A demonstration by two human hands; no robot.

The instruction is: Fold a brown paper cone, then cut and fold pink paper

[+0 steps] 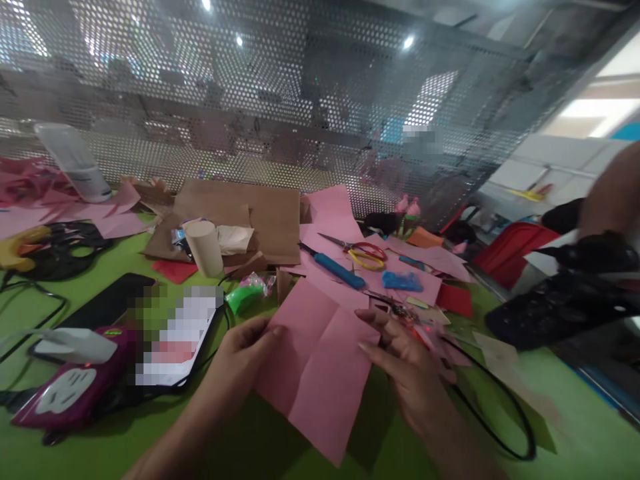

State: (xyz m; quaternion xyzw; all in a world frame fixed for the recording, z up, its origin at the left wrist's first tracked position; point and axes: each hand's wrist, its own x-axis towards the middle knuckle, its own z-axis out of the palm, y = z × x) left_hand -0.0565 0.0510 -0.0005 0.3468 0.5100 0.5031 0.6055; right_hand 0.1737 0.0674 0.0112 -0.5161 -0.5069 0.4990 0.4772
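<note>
A sheet of pink paper (320, 363) with a crease down its middle is held up over the green table. My left hand (247, 353) pinches its left edge between thumb and fingers. On the opposite edge, my right hand (395, 353) grips the sheet, the thumb in front. Beyond the sheet lie a blue-handled cutter (340, 270) and scissors (363, 253) with red and yellow handles, both on more pink paper. A green item in clear plastic (243, 297) rests near my left hand.
Left on the green table (200, 440) are a purple power strip (75, 393), a phone (180, 340) and a tape roll (205, 248). Brown cardboard (275, 213) lies behind. A black cable (520, 427) loops at right. A perforated metal screen (280, 100) stands at the back; another person's arm (610, 193) shows right.
</note>
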